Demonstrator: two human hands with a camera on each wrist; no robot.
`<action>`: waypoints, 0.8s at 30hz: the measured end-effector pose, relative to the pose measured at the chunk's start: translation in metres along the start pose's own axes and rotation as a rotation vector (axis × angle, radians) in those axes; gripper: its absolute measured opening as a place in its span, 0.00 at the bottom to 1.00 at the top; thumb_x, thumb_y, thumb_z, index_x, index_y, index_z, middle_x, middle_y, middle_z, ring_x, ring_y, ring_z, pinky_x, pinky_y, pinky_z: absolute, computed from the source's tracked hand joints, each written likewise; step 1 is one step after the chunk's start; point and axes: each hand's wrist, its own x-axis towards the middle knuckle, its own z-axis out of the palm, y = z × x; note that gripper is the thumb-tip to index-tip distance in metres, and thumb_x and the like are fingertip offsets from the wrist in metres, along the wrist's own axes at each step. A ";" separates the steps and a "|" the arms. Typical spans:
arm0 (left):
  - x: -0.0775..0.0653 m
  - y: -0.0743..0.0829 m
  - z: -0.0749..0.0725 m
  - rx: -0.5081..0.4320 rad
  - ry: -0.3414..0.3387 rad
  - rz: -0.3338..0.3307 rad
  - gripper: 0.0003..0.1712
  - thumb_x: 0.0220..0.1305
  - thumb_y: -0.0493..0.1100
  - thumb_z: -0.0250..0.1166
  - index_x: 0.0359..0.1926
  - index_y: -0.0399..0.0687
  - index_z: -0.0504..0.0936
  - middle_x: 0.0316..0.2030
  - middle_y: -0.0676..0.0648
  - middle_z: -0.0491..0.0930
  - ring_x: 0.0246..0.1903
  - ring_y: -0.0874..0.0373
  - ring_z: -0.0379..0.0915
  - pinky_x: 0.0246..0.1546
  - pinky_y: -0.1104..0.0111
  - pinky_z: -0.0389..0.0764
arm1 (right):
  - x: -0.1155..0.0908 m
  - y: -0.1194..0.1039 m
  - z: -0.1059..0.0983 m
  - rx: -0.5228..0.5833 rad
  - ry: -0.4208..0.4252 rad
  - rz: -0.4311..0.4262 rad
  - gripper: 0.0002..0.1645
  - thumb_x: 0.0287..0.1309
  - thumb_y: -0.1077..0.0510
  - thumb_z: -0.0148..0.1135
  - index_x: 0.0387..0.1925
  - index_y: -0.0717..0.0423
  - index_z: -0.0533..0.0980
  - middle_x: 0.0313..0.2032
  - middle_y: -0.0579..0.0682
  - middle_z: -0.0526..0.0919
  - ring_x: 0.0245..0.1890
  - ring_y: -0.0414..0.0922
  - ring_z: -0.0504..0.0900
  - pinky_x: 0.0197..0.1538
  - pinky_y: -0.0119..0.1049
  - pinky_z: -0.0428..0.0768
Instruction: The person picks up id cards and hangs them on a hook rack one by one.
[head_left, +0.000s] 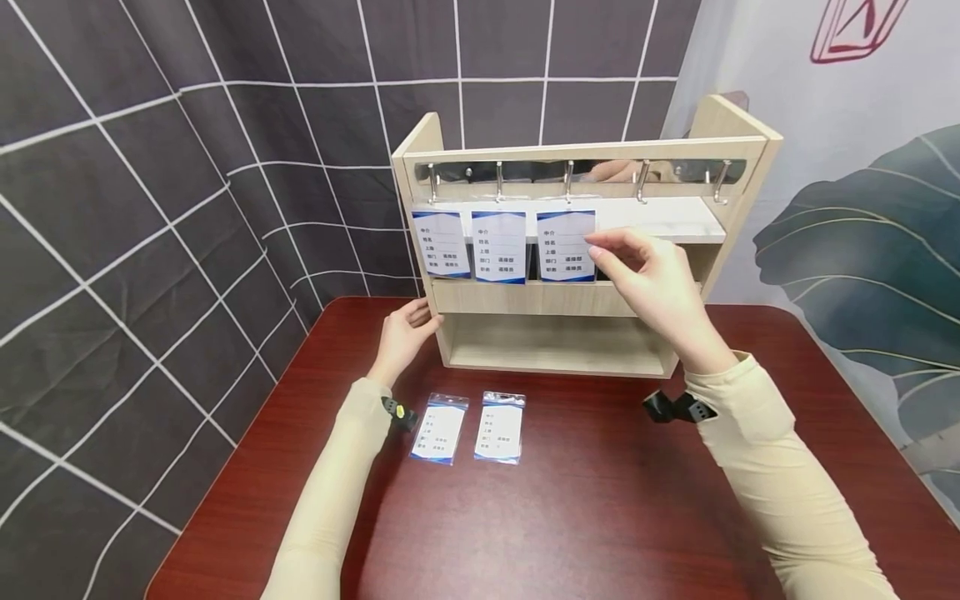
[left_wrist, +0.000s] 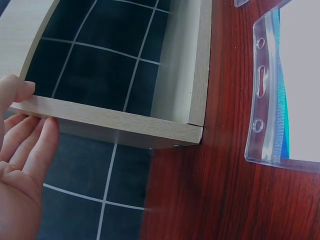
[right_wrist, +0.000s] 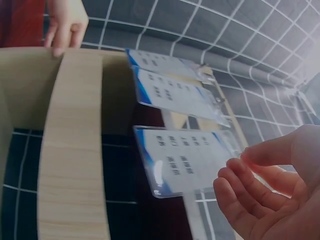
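A pale wooden rack (head_left: 540, 297) with a row of metal hooks stands on the table. Three blue-and-white ID badges in clear sleeves hang side by side: left badge (head_left: 442, 244), middle badge (head_left: 499, 247), right badge (head_left: 566, 245). My left hand (head_left: 405, 333) grips the rack's side panel (left_wrist: 115, 120), thumb on one face and fingers on the other. At the right badge's edge is my right hand (head_left: 652, 283), thumb and forefinger tips slightly apart in front of it; whether they touch it is unclear. Another two badges lie on the table: one badge (head_left: 440, 429), another badge (head_left: 499, 427).
To the right of the hanging badges is a bare hook (head_left: 642, 181). The red-brown table (head_left: 585, 508) extends in front of the rack. Dark tiled-pattern cloth (head_left: 322, 133) covers the back and left; a leaf-patterned cloth (head_left: 885, 250) hangs at the right.
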 end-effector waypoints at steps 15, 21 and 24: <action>0.002 -0.001 0.000 -0.026 -0.001 -0.007 0.28 0.64 0.38 0.71 0.63 0.33 0.77 0.54 0.34 0.81 0.55 0.44 0.80 0.55 0.58 0.81 | -0.021 0.023 0.040 0.001 -0.142 0.033 0.13 0.68 0.57 0.64 0.49 0.58 0.85 0.44 0.52 0.88 0.37 0.45 0.85 0.38 0.25 0.78; 0.002 -0.002 0.000 -0.009 -0.003 -0.009 0.29 0.64 0.41 0.71 0.63 0.34 0.77 0.54 0.35 0.81 0.55 0.45 0.80 0.55 0.59 0.82 | -0.027 0.031 0.055 -0.011 -0.190 0.039 0.13 0.67 0.57 0.64 0.49 0.57 0.85 0.44 0.51 0.89 0.38 0.45 0.85 0.40 0.31 0.80; 0.002 -0.003 0.001 -0.010 -0.001 -0.006 0.29 0.64 0.41 0.72 0.63 0.34 0.78 0.54 0.35 0.81 0.55 0.45 0.80 0.55 0.59 0.82 | -0.030 0.035 0.062 -0.009 -0.209 0.050 0.12 0.67 0.57 0.65 0.49 0.56 0.85 0.43 0.50 0.89 0.37 0.43 0.84 0.38 0.32 0.79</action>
